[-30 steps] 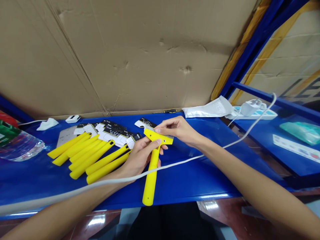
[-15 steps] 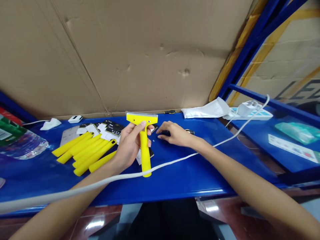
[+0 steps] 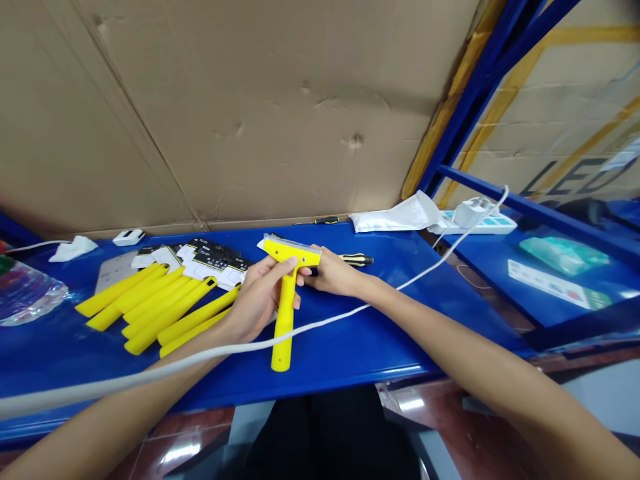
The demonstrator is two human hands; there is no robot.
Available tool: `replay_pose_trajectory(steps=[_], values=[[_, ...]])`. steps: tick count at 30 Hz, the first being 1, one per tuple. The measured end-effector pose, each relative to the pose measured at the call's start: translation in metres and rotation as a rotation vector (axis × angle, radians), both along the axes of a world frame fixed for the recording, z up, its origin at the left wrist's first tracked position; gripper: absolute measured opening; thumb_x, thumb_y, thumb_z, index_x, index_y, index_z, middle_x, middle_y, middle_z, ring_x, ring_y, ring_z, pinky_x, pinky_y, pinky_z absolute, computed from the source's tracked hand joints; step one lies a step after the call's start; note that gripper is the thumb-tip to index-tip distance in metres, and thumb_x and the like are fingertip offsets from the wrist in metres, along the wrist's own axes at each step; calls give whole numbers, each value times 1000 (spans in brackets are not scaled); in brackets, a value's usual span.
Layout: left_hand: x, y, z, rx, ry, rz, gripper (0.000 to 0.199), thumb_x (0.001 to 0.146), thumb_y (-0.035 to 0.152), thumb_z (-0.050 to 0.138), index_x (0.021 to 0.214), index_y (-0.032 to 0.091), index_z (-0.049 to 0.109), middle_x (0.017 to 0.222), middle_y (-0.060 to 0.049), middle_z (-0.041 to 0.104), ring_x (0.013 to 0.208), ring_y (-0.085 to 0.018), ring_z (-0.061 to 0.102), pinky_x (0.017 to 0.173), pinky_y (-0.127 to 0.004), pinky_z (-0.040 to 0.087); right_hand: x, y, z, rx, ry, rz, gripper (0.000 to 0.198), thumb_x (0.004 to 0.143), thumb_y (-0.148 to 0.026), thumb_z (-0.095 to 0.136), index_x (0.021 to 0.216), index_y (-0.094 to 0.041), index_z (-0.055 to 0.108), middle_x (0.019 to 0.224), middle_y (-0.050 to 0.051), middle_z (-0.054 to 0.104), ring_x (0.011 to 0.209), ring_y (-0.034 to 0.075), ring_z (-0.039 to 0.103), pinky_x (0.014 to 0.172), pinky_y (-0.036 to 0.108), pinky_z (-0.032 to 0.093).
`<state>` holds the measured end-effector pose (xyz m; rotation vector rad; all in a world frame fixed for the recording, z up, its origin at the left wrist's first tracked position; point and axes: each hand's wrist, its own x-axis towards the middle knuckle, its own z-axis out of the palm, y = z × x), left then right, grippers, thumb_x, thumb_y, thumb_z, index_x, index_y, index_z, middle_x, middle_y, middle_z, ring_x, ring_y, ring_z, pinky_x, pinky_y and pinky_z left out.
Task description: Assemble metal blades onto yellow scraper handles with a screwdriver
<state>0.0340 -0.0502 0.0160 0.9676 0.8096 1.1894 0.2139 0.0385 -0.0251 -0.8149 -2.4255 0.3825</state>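
My left hand (image 3: pixel 257 297) is closed around the neck of a yellow scraper (image 3: pixel 286 313). The scraper stands upright with its handle down, and a clear cover lies along the blade edge of its head. My right hand (image 3: pixel 333 270) is curled behind the right end of the scraper head. Its fingertips are mostly hidden there, and what they hold cannot be made out. Just beyond my right wrist lies a screwdriver (image 3: pixel 357 259) with a black and yellow handle. Several yellow handles (image 3: pixel 167 313) lie left of my left hand, beside black and white printed cards (image 3: pixel 215 257).
A white cable (image 3: pixel 345 315) crosses in front of my forearms and the scraper handle. A second screwdriver (image 3: pixel 326 220), a white pouch (image 3: pixel 393 217) and a power strip (image 3: pixel 480 222) lie along the back. On the far left is a clear plastic bottle (image 3: pixel 33 293). Cardboard (image 3: pixel 280 120) backs the blue table (image 3: pixel 360 347).
My right hand has moved from the tabletop to behind the scraper head. The scraper in my left hand has tilted slightly. The whole view has shifted a little to the right.
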Motion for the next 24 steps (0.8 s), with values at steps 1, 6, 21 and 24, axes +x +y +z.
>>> replay_pose_trajectory(steps=[1,6,21,24], values=[[0,0,-1,4,5,-9,29,87,35,85,98,14,68,96,-10,75,70,-16,64,48,-25,55,-1,0,-2,2,0,-4,8,95,-16,73,89,-20,70,99,8,75,96,25,66,89,38,51],[1,2,-4,11,19,-19,30,90,33,83,108,12,72,93,-9,72,71,-16,62,47,-24,55,-3,4,-10,11,-11,19,9,95,-12,67,94,-21,66,109,9,72,104,27,65,96,41,50],[1,4,-15,-91,16,-47,29,88,35,85,101,15,70,93,-10,75,66,-16,65,48,-26,55,10,-8,42,137,748,-170,14,107,-36,63,99,-24,66,111,8,64,105,22,62,95,38,52],[-2,4,-20,-87,32,-77,28,91,37,83,101,15,69,94,-10,75,68,-16,65,51,-27,57,6,-18,45,117,750,-114,12,104,-35,68,99,-24,69,117,9,63,110,24,63,98,40,53]])
